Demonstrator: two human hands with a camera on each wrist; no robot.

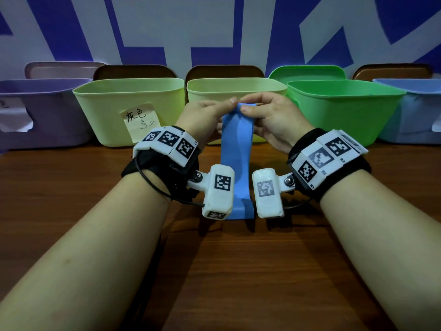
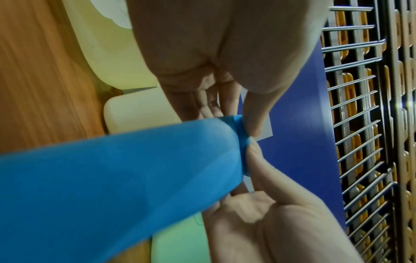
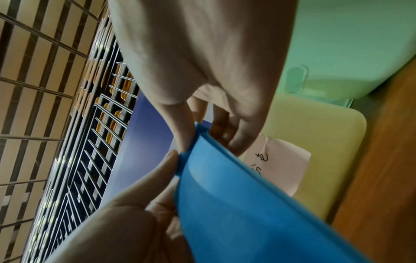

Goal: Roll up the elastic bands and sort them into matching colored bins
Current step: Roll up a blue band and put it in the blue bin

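Pinching the top edge of the flat blue elastic band point(image 1: 235, 161) with my left hand point(image 1: 202, 115) and right hand point(image 1: 274, 118), I judge it limp and stretchy (roll from this end).

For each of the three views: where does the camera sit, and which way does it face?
Head: looks forward and down at the table and bins; both forearms and hands show.
Left wrist: looks along the left hand at the blue band.
Right wrist: looks along the right hand.
Shared: both wrist views show both hands pinching the band's end.
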